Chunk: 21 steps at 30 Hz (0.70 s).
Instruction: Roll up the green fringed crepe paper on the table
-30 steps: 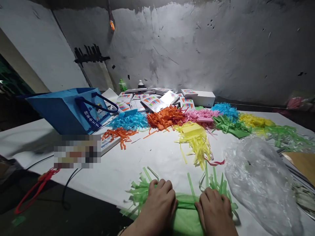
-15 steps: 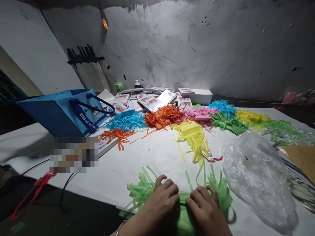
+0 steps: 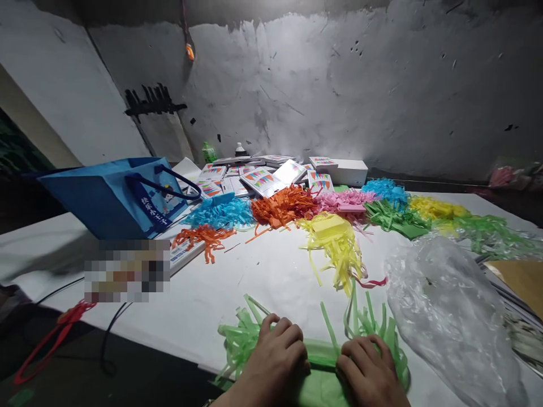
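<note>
Green fringed tissue paper roll (image 3: pixel 320 353) at near edge of white surface (image 3: pixel 220 294), pinned under left hand (image 3: pixel 275 362) and right hand (image 3: pixel 367 370), both grips curled down onto it.

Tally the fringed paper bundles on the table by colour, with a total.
Green: 3, one under the left hand and right hand at, one at, one at
Blue: 2
Orange: 2
Yellow: 2
Pink: 1
Total: 10
</note>
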Motion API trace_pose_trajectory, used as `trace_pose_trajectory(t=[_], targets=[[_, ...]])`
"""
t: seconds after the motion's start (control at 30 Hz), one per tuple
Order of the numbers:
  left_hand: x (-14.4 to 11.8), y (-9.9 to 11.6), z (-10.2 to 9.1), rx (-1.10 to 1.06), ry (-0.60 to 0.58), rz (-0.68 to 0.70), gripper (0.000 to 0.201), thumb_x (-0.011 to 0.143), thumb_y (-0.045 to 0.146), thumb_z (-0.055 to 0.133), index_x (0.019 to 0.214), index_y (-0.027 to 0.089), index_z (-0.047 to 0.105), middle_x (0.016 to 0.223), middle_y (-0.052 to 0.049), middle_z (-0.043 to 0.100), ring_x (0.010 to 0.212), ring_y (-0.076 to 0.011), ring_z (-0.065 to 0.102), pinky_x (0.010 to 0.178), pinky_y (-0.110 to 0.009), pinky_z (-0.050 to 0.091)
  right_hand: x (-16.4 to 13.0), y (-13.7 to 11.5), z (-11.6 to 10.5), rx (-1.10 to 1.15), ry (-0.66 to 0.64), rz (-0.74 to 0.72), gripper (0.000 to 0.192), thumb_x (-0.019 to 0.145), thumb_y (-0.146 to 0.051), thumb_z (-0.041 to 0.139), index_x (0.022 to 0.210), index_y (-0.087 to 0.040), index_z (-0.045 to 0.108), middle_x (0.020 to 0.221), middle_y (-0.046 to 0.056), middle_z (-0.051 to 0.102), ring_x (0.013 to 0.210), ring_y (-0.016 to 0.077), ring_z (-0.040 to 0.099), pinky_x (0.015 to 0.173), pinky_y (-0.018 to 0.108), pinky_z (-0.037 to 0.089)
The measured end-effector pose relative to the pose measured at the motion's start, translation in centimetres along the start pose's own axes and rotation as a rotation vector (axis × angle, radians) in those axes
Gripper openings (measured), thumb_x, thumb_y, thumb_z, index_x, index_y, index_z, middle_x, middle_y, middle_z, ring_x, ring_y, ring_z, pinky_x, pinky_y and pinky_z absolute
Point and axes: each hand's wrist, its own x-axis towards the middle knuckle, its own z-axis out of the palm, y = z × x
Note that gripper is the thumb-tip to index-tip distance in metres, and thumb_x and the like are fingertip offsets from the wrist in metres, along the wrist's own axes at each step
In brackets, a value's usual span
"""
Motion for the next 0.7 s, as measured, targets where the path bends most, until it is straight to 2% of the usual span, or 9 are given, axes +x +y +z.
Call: trace_pose_trajectory(t=[0.07, 0.23, 0.33, 0.4, 0.5, 0.57, 0.63, 0.7], targets=[[0.0, 0.2, -0.3, -0.001, -0.056, -0.054, 0.018, 0.084, 0.019, 0.072, 0.071, 0.021, 0.060, 0.075, 0.004, 0.063, 0.076, -0.0167, 0.050, 0.086, -0.039, 0.028, -0.1, -0.1, 0.0, 0.005, 0.014, 0.070, 0.033, 0.104, -0.020, 0.036, 0.082, -0.023, 0.060, 0.086, 0.001, 0.062, 0.085, 0.0204, 0.057, 0.099, 0.042, 0.030], [1.6, 1.5, -1.8, 0.001, -0.305, -0.239, 0.011, 0.082, 0.016, 0.065, 0.073, 0.020, 0.063, 0.083, -0.002, 0.065, 0.081, -0.0203, 0.053, 0.082, -0.040, 0.031, 0.2, -0.7, 0.6, -0.112, -0.034, 0.229, 0.015, 0.088, -0.013, 0.050, 0.078, -0.024, 0.054, 0.086, 0.002, 0.061, 0.084, 0.0255, 0.059, 0.097, 0.050, 0.030], [2.5, 1.4, -1.8, 0.095, -0.384, -0.258, 0.010, 0.082, 0.018, 0.067, 0.072, 0.020, 0.064, 0.085, -0.003, 0.065, 0.083, -0.0225, 0.054, 0.081, -0.041, 0.033, 0.7, -1.0, 0.6, -0.201, -0.053, 0.257, 0.013, 0.083, -0.013, 0.051, 0.081, -0.025, 0.054, 0.088, 0.004, 0.063, 0.085, 0.0283, 0.059, 0.094, 0.053, 0.030], [2.6, 1.0, -1.4, 0.178, -0.385, -0.185, 0.013, 0.084, 0.021, 0.071, 0.073, 0.020, 0.065, 0.086, -0.003, 0.064, 0.083, -0.0223, 0.053, 0.082, -0.041, 0.034, 0.9, -1.1, 0.5, -0.199, -0.055, 0.221, 0.022, 0.082, -0.006, 0.046, 0.083, -0.025, 0.055, 0.088, 0.003, 0.064, 0.085, 0.0265, 0.058, 0.097, 0.052, 0.028], [2.4, 0.5, -0.9, 0.218, -0.331, 0.106, 0.022, 0.086, 0.028, 0.077, 0.069, 0.021, 0.064, 0.080, 0.000, 0.062, 0.079, -0.0193, 0.050, 0.093, -0.044, 0.032, 0.9, -1.1, 0.3, -0.142, -0.069, 0.066, 0.032, 0.081, 0.004, 0.041, 0.080, -0.025, 0.055, 0.080, 0.000, 0.060, 0.082, 0.0213, 0.057, 0.105, 0.048, 0.026], [2.4, 0.3, -0.7, 0.222, -0.272, 0.252, 0.027, 0.086, 0.028, 0.077, 0.065, 0.021, 0.061, 0.076, 0.002, 0.060, 0.077, -0.0182, 0.047, 0.102, -0.047, 0.027, 0.8, -1.1, 0.4, -0.131, -0.072, -0.028, 0.029, 0.083, 0.002, 0.043, 0.079, -0.023, 0.055, 0.076, -0.001, 0.058, 0.083, 0.0211, 0.056, 0.109, 0.048, 0.025], [2.7, 0.1, -0.6, 0.232, -0.211, 0.301, 0.029, 0.088, 0.024, 0.074, 0.063, 0.020, 0.059, 0.072, 0.003, 0.058, 0.074, -0.0175, 0.046, 0.105, -0.048, 0.024, 1.0, -1.2, 0.6, -0.141, -0.063, -0.075, 0.020, 0.085, -0.005, 0.049, 0.078, -0.022, 0.056, 0.075, 0.001, 0.057, 0.087, 0.0233, 0.056, 0.112, 0.049, 0.023], [3.1, -0.2, -0.4, 0.226, -0.179, 0.330, 0.030, 0.088, 0.020, 0.072, 0.062, 0.020, 0.058, 0.068, 0.003, 0.057, 0.071, -0.0168, 0.045, 0.101, -0.044, 0.029, 1.4, -1.3, 1.0, -0.166, -0.041, -0.095, 0.019, 0.084, -0.006, 0.050, 0.077, -0.022, 0.056, 0.073, 0.001, 0.057, 0.086, 0.0238, 0.056, 0.112, 0.050, 0.023]])
